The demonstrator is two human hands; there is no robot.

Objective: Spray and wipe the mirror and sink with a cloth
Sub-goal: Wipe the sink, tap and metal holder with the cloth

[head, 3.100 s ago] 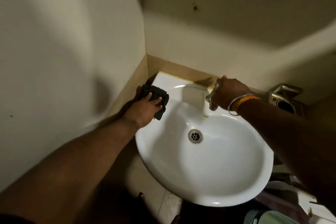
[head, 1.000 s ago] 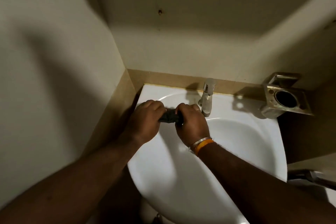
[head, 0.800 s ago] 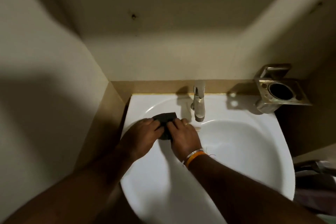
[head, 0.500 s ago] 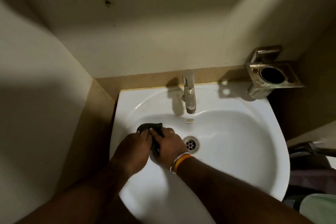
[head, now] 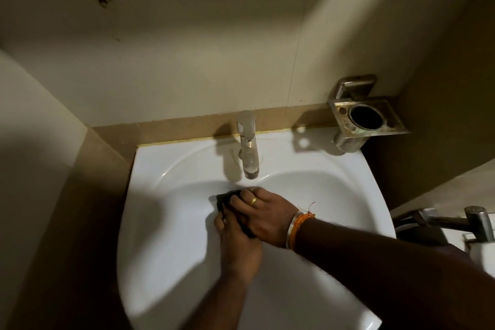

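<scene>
Sink (head: 160,222), white, centre of frame: dark cloth (head: 223,197) lies in the basin just below the tap (head: 249,153), pinned against the porcelain under both hands. Right hand (head: 263,215), entering from the lower right, lies on top with fingers bent over the cloth's near edge; left hand (head: 238,241), entering from below, sits beneath it with fingertips curled on the cloth's left side. Cloth projects up and left of the fingers, so the next wiping stroke probably runs that way, the right hand leading; no mirror or spray bottle in view.
</scene>
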